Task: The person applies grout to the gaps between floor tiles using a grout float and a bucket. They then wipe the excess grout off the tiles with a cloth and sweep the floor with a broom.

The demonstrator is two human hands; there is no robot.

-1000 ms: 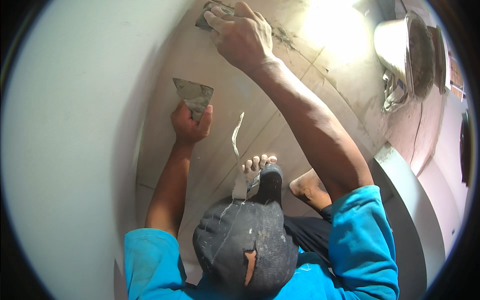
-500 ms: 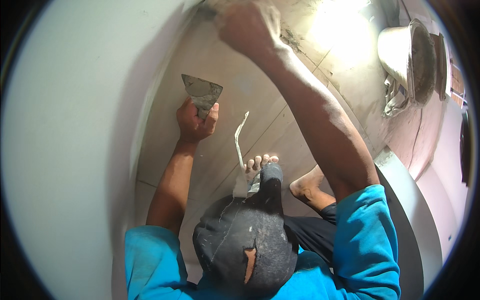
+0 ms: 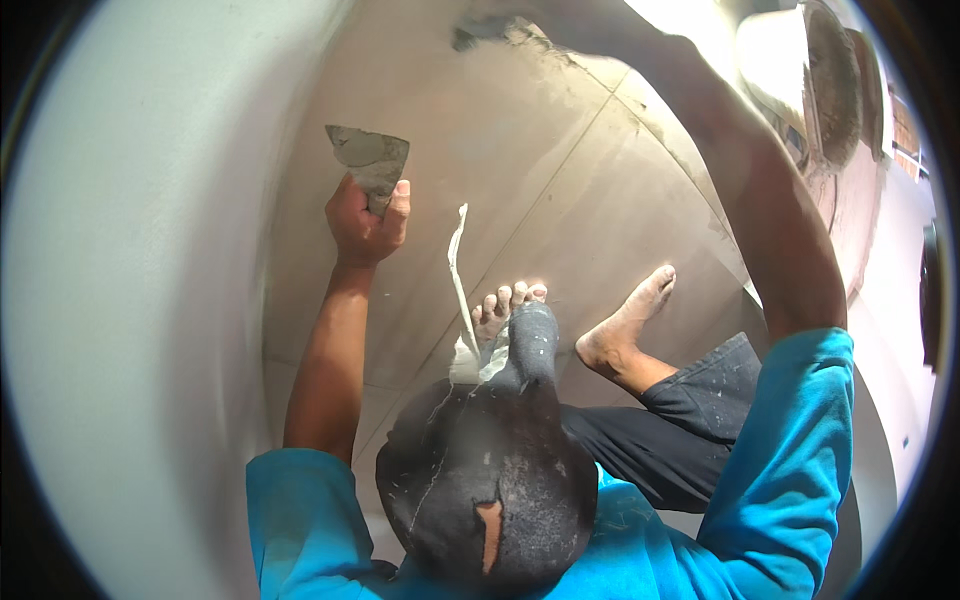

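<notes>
Left hand [image 3: 364, 228] grips a grey-smeared scraper [image 3: 372, 156] over the floor [image 3: 560, 220], right arm stretched far ahead

The left fingers wrap the scraper's narrow end, thumb along its right edge, the wide blade clear beyond the knuckles; the right hand [image 3: 570, 22], blurred and shadowed, is beside a dark shape [image 3: 466, 40], and how its fingers sit I cannot tell. Pale tiles carry grey smears near the right hand, a white wall [image 3: 120, 300] curves up at left, and a pale basin [image 3: 775, 62] stands at upper right
</notes>
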